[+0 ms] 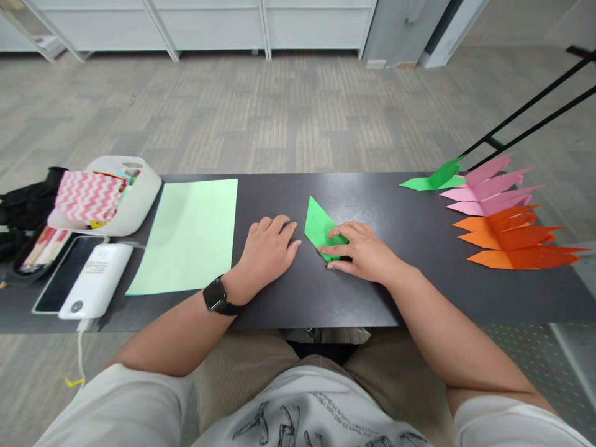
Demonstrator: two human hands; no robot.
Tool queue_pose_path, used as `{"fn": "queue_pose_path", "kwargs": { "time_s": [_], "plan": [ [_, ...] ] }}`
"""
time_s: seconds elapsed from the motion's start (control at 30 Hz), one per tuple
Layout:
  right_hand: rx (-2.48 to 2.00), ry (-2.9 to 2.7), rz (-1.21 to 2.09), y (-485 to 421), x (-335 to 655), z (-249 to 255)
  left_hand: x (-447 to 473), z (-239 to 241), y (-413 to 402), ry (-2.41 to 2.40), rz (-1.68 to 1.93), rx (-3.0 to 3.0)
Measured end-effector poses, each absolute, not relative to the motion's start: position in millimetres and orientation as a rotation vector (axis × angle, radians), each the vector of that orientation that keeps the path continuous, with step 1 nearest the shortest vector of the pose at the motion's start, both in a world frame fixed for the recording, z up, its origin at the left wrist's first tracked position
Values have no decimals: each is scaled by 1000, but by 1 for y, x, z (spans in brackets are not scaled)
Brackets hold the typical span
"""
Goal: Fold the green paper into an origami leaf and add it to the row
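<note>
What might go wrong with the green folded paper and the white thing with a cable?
The green folded paper could shift and crease crookedly: only the right hand touches it, while the left hand is apart. The white device might get tugged, since its cable hangs past the table edge.

White cabinets (209,28) stand on gray carpet (261,112) — beyond a dark table (279,192).

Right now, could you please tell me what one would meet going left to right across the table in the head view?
White basket, pale green sheet, left hand, folded green paper, right hand, green paper shape, orange paper shapes.
</note>
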State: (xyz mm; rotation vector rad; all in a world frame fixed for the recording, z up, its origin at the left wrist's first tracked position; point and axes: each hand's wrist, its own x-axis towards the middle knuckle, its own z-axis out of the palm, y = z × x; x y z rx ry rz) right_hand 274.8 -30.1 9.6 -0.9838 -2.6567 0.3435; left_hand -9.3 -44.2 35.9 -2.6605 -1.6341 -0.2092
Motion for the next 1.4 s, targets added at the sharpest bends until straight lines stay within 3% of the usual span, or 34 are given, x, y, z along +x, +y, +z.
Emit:
{"fn": "queue_pose_path", "kwargs": {
  "time_s": [0.2,1.4],
  "plan": [
    [-976,-2689,315,-29,275,9,-3,31,-50,-1290,-295,-2967],
    [-882,-2644,420,-24,281,0,0,15,-57,-1176,-227,-3068]
  ]
}}
